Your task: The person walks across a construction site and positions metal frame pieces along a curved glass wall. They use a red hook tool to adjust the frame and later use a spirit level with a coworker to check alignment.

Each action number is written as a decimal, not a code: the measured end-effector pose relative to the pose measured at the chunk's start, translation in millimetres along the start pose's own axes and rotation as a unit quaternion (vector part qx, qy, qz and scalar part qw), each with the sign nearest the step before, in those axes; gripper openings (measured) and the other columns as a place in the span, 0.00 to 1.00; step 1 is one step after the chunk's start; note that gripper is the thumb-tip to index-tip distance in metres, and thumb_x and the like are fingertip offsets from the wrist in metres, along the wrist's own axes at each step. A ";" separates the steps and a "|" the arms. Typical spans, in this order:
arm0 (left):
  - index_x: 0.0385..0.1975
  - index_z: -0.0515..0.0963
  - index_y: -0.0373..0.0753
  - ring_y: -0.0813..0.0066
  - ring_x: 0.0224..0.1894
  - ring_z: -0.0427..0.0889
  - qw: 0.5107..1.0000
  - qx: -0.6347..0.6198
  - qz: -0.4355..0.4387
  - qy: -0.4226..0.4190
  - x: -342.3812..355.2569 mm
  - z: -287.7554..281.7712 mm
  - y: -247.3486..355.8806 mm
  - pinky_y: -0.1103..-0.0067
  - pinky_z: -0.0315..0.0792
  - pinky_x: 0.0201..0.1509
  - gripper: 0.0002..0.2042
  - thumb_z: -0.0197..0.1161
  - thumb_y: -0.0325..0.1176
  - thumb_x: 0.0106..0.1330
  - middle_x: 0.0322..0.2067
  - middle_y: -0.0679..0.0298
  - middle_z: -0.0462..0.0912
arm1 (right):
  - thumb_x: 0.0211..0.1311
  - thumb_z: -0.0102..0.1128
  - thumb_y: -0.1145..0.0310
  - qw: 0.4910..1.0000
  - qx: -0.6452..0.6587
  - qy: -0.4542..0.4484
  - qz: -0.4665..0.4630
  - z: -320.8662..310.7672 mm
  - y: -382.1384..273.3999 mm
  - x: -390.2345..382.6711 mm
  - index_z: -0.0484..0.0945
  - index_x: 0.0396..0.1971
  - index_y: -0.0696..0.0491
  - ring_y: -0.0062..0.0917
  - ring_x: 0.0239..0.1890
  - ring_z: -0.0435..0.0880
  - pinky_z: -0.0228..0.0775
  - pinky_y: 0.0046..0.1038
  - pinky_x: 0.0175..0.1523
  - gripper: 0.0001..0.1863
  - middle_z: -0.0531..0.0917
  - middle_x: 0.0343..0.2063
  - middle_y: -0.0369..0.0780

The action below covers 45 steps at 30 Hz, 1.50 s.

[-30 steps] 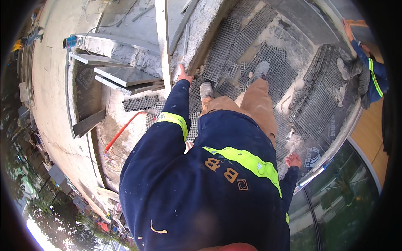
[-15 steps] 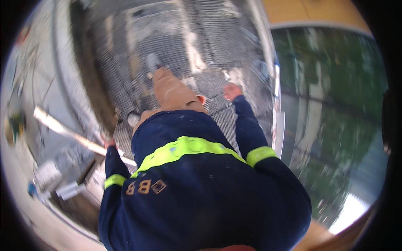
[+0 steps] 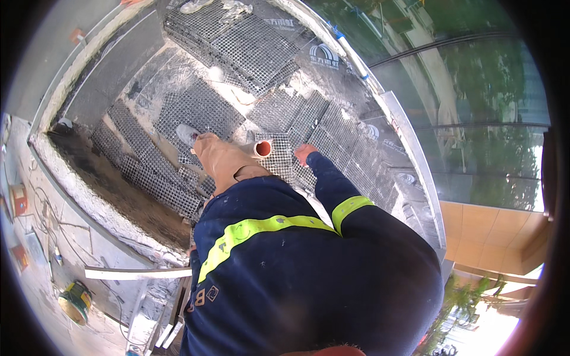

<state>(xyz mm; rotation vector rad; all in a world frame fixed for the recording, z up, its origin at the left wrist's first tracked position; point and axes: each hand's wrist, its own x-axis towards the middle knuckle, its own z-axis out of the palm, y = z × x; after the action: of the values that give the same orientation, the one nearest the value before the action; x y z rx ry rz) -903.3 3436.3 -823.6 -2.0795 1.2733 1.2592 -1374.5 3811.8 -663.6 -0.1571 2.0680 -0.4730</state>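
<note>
My left hand (image 3: 193,247) is mostly hidden by my body and sleeve; a sliver of it shows at the inner end of a long pale strip (image 3: 136,273), which sticks out to the left. The grip itself is covered now, but the earlier frame shows the fingers round this strip. My right hand (image 3: 304,154) hangs over black gridded drainage panels (image 3: 341,139), its fingers curled with nothing visible in them. Just left of it stands an open-ended pipe (image 3: 263,148) with an orange inside. My shoe (image 3: 187,134) rests on more gridded panels.
A low rough wall edge (image 3: 95,204) borders the pit on the left. Beyond it are a dark green bucket (image 3: 75,302), cables and orange-brown blocks (image 3: 19,199). A stack of gridded panels (image 3: 249,44) lies ahead. On the right runs a metal-capped edge (image 3: 415,160) beside glass panes (image 3: 481,118).
My view and body have turned, bringing the pipe and far panels into sight. My left hand has slipped mostly behind my body. The strip now lies more level in view.
</note>
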 end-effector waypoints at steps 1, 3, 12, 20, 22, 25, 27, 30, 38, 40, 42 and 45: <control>0.25 0.66 0.36 0.70 0.13 0.69 1.000 -0.001 -0.004 0.000 -2.5 -5.1 9.8 0.77 0.65 0.13 0.21 0.55 0.51 0.47 0.16 0.59 0.71 | 0.49 0.46 0.64 0.999 -0.042 0.016 0.027 5.8 5.2 -2.5 0.70 0.14 0.54 0.25 0.14 0.74 0.65 0.28 0.14 0.11 0.71 0.10 0.39; 0.23 0.68 0.34 0.71 0.11 0.69 1.000 -0.015 -0.017 0.015 -6.1 -19.3 38.6 0.78 0.65 0.11 0.22 0.54 0.53 0.47 0.14 0.59 0.71 | 0.49 0.47 0.61 0.990 0.004 0.047 0.136 14.0 3.6 -3.6 0.72 0.15 0.56 0.27 0.12 0.73 0.66 0.29 0.16 0.14 0.72 0.09 0.40; 0.22 0.68 0.39 0.75 0.10 0.66 0.942 -0.323 0.084 -0.042 19.1 -101.5 206.9 0.79 0.58 0.08 0.10 0.55 0.40 0.51 0.14 0.61 0.70 | 0.42 0.50 0.56 0.956 -0.186 0.218 0.057 18.1 -38.5 40.8 0.76 0.23 0.52 0.31 0.26 0.77 0.67 0.30 0.35 0.15 0.77 0.18 0.42; 0.18 0.65 0.36 0.74 0.10 0.66 0.971 0.089 0.212 -0.060 -49.3 -58.1 400.6 0.80 0.61 0.10 0.11 0.53 0.38 0.53 0.12 0.62 0.69 | 0.39 0.47 0.55 0.940 0.053 0.276 0.194 -64.2 -99.5 86.8 0.76 0.24 0.50 0.32 0.30 0.76 0.67 0.29 0.37 0.16 0.77 0.23 0.41; 0.17 0.65 0.36 0.74 0.10 0.66 0.963 0.080 0.244 -0.086 -67.7 -45.8 463.6 0.80 0.61 0.10 0.12 0.53 0.37 0.53 0.12 0.63 0.69 | 0.39 0.47 0.55 0.933 0.092 0.284 0.202 -94.9 -112.6 87.3 0.75 0.24 0.50 0.32 0.31 0.76 0.67 0.30 0.37 0.16 0.77 0.25 0.42; 0.16 0.64 0.36 0.75 0.10 0.66 0.953 -0.054 0.279 -0.101 -85.8 -33.9 547.4 0.80 0.62 0.10 0.12 0.53 0.36 0.53 0.11 0.63 0.68 | 0.42 0.47 0.56 0.927 0.103 0.326 0.152 -129.2 -124.6 92.2 0.73 0.28 0.51 0.34 0.33 0.74 0.65 0.31 0.38 0.16 0.76 0.28 0.43; 0.16 0.63 0.36 0.77 0.08 0.65 0.922 -0.116 0.348 -0.125 -91.4 -28.0 591.2 0.82 0.60 0.08 0.11 0.54 0.34 0.53 0.08 0.64 0.65 | 0.42 0.49 0.59 0.900 0.194 0.361 0.149 -139.5 -126.2 100.2 0.72 0.29 0.52 0.38 0.35 0.73 0.65 0.30 0.39 0.15 0.75 0.31 0.44; 0.16 0.62 0.38 0.77 0.07 0.63 0.914 -0.056 0.391 -0.094 -86.5 -34.0 633.5 0.80 0.59 0.06 0.10 0.55 0.32 0.52 0.09 0.65 0.65 | 0.38 0.54 0.64 0.910 0.097 0.372 0.153 -128.3 -120.7 112.6 0.72 0.29 0.51 0.39 0.35 0.72 0.67 0.32 0.38 0.14 0.74 0.32 0.45; 0.23 0.72 0.35 0.60 0.37 0.71 0.507 0.664 0.522 0.171 28.8 -50.9 670.4 0.73 0.65 0.40 0.14 0.50 0.42 0.52 0.27 0.53 0.74 | 0.35 0.57 0.67 0.869 0.147 0.243 0.404 -15.6 -126.5 84.9 0.77 0.20 0.52 0.30 0.28 0.78 0.71 0.28 0.31 0.08 0.78 0.22 0.40; 0.22 0.73 0.38 0.63 0.35 0.73 0.694 0.514 0.476 0.165 60.1 -50.1 688.6 0.74 0.67 0.37 0.11 0.53 0.40 0.48 0.27 0.55 0.75 | 0.42 0.53 0.66 0.830 0.266 0.234 0.432 14.7 -149.2 70.3 0.76 0.18 0.53 0.24 0.20 0.78 0.71 0.25 0.29 0.07 0.78 0.18 0.39; 0.21 0.73 0.38 0.64 0.34 0.74 0.768 0.457 0.441 0.086 76.9 -44.3 715.3 0.74 0.67 0.36 0.11 0.54 0.40 0.48 0.27 0.55 0.76 | 0.47 0.49 0.64 0.803 0.351 0.215 0.431 35.9 -172.1 66.6 0.76 0.20 0.54 0.21 0.15 0.77 0.72 0.24 0.27 0.10 0.78 0.16 0.38; 0.20 0.74 0.38 0.66 0.32 0.75 0.855 0.365 0.366 -0.032 77.0 -45.3 752.0 0.74 0.68 0.35 0.10 0.55 0.39 0.46 0.27 0.56 0.76 | 0.48 0.50 0.62 0.732 0.474 0.165 0.461 50.1 -203.3 71.1 0.75 0.21 0.54 0.25 0.19 0.78 0.71 0.27 0.28 0.10 0.78 0.18 0.38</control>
<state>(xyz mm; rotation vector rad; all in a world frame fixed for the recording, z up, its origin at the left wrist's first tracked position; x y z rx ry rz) -1508.9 2983.9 -778.2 -1.0200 2.1844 0.8388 -1384.9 3591.0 -663.3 1.5839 1.6677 -0.8651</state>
